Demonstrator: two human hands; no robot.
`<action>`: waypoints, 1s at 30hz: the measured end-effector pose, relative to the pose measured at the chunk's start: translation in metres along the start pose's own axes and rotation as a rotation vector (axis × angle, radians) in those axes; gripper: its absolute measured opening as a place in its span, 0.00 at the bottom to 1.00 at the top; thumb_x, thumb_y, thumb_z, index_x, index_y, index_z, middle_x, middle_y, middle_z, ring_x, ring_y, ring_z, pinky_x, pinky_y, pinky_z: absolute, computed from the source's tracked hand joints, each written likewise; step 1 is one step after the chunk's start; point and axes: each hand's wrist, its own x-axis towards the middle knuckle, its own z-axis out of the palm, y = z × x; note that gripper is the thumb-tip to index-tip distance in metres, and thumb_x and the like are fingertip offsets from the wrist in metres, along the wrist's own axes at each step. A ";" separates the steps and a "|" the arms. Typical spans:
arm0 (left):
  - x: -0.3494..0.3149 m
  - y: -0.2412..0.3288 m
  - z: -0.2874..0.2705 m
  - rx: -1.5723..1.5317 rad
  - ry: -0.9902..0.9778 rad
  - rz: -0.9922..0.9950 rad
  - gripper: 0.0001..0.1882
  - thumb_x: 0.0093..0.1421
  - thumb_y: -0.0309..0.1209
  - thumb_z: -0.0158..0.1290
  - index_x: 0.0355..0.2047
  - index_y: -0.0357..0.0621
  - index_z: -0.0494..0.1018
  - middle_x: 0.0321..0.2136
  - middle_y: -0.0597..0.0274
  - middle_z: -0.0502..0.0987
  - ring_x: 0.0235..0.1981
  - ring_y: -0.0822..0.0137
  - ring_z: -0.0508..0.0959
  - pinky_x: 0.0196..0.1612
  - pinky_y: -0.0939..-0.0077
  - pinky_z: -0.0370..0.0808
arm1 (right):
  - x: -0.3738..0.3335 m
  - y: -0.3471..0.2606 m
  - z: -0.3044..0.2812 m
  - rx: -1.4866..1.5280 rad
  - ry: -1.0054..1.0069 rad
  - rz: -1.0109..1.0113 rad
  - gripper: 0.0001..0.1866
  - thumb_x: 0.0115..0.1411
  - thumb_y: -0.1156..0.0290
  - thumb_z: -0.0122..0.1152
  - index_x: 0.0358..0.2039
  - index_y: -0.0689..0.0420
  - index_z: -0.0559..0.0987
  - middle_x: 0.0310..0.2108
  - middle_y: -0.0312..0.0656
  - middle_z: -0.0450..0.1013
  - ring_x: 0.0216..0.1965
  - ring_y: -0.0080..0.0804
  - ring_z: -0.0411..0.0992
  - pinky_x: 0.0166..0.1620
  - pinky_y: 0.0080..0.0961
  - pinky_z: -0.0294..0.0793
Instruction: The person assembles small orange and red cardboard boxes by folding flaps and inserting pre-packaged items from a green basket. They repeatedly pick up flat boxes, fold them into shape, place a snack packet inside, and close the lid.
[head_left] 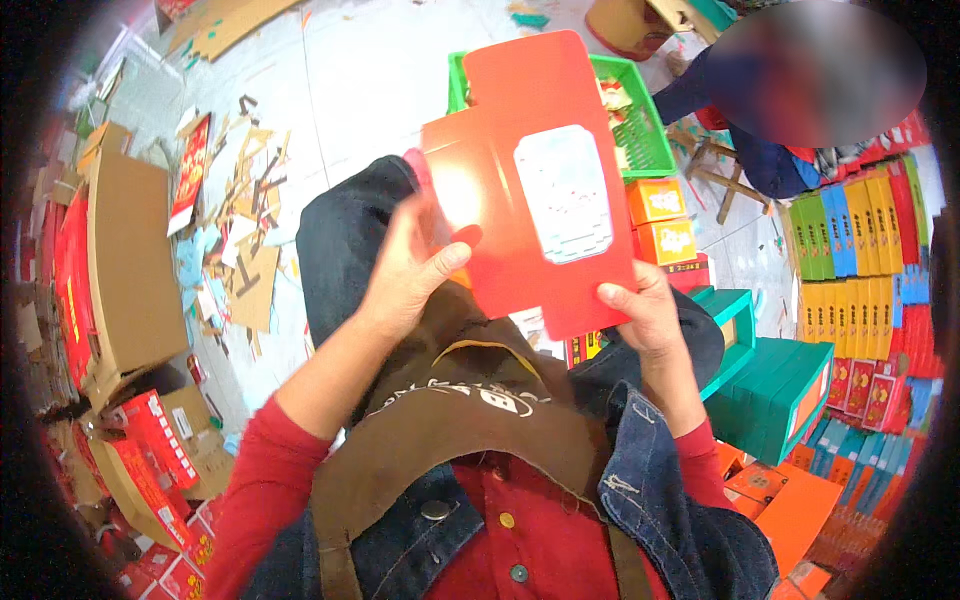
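A red cardboard box blank (pixel 490 170) is held up over my lap, with a flap at its far end and a white printed panel (pixel 566 195) on its face. My left hand (pixel 405 265) grips its left side, the thumb on the face near a small rounded red tab and the other fingers mostly hidden. At the lower right edge, my right hand (pixel 645 305) pinches the card, thumb on top and fingers behind. Light glares off the blank's left part. Beneath it lies my brown apron (pixel 465 400).
Behind the blank stands a green plastic basket (pixel 640 135). Orange boxes (pixel 665 240) and green boxes (pixel 775 390) are at my right, beside stacked coloured boxes (pixel 850 265). Cardboard scraps (pixel 255 220) litter the floor left, near a brown carton (pixel 140 270). Another person (pixel 760 150) sits far right.
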 end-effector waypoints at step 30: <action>-0.046 -0.044 0.037 0.289 -0.034 -0.217 0.09 0.55 0.20 0.54 0.38 0.34 0.75 0.35 0.65 0.78 0.36 0.75 0.75 0.42 0.78 0.72 | 0.014 0.032 0.035 -0.404 0.511 -0.377 0.18 0.58 0.80 0.51 0.50 0.66 0.70 0.43 0.48 0.69 0.40 0.27 0.71 0.44 0.22 0.70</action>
